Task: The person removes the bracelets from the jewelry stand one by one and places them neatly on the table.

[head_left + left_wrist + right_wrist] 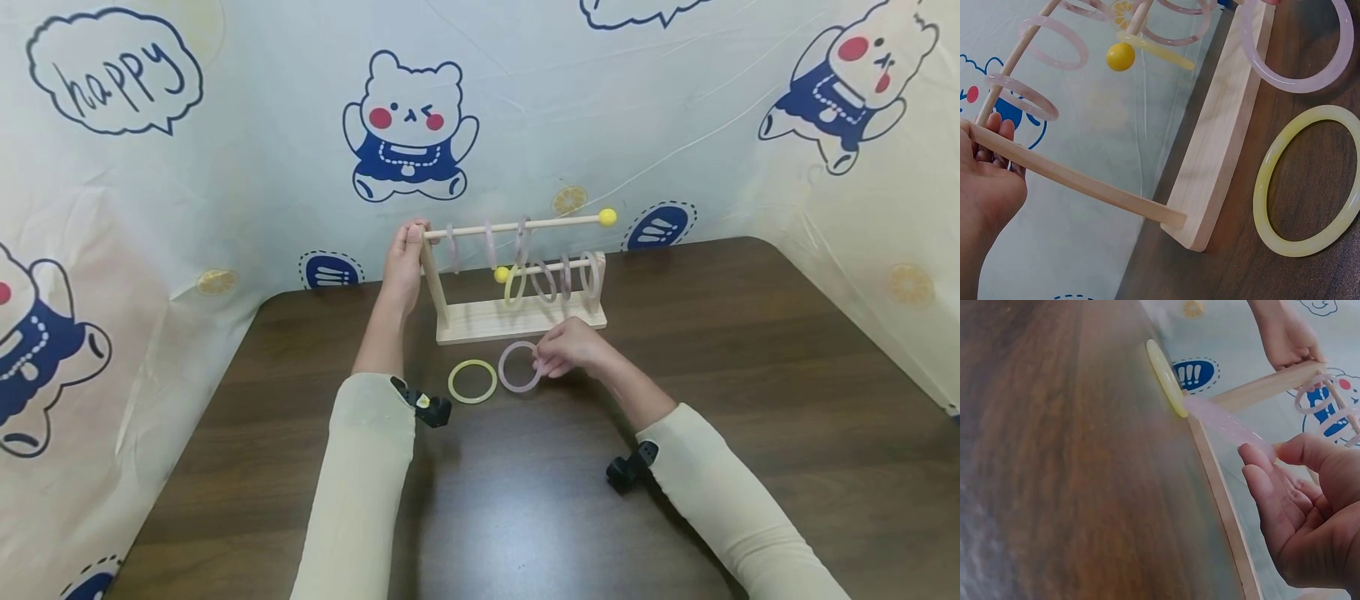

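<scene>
A wooden bangle rack (480,323) with two rods stands near the table's back edge. My left hand (403,262) grips the top of its left post, where the upper rod begins. Between thumb and fingertips my right hand (573,346) pinches a translucent pink-lilac bangle (1229,422), in front of the base. Beside that bangle, a pale yellow bangle (1261,194) lies flat on the table. Three pinkish bangles hang on the upper rod (555,222). On the lower rod hang a yellow bangle (507,292) and several lilac ones.
Yellow balls cap the free ends of the upper rod (607,217) and lower rod (502,274). The dark wooden table (525,508) extends toward me and to both sides. A printed cloth (262,167) with cartoon bears hangs right behind the rack.
</scene>
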Tool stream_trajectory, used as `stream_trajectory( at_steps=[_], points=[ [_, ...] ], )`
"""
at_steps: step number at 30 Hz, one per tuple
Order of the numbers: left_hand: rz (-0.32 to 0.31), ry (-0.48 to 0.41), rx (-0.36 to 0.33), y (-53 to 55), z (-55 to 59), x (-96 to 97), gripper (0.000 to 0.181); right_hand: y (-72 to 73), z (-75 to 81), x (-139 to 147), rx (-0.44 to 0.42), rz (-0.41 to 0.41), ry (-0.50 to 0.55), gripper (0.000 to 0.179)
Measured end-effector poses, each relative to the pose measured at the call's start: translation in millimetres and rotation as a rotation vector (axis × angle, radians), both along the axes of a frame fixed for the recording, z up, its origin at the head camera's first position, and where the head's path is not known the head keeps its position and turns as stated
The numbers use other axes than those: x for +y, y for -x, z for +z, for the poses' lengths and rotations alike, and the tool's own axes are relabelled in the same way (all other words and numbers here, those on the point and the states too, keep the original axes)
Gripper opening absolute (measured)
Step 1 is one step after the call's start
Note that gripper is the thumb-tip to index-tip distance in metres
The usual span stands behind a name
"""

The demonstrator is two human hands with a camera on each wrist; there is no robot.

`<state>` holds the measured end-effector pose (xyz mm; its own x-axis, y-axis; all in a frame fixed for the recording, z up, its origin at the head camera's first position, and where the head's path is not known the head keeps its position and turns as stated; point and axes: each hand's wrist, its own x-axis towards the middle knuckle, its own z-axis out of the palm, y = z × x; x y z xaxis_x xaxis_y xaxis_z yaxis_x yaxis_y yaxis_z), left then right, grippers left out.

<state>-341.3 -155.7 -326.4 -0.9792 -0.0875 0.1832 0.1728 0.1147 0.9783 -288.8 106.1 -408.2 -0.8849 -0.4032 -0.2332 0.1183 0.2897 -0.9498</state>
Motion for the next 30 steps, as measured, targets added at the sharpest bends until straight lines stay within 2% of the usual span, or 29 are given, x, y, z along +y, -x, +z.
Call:
stream_trajectory(
  at_steps=[10,14,21,26,30],
  points=[
    [-0.008,-0.007,0.007,0.5,1.8,3.5,0.045,-3.9,-0.4,-4,0.117,-0.028,-0.159,0.018],
    [-0.013,-0.015,0.005,0.8,2.7,3.5,0.045,-5.0,0.5,-5,0.189,-0.039,-0.276,0.015],
    [0.002,-0.009,0.019,0.8,4.2,0.1,0.044,-4.3,5.2,-10,0.363,-0.014,-0.527,0.017],
    [0.002,-0.006,0.024,1.4,1.7,0.5,0.045,-2.9,5.1,-11,0.342,-0.025,-0.643,0.024],
    [0.001,0.006,0.018,0.7,0.7,1.7,0.045,-2.1,3.2,-11,0.315,-0.004,-0.677,0.026]
  ],
)
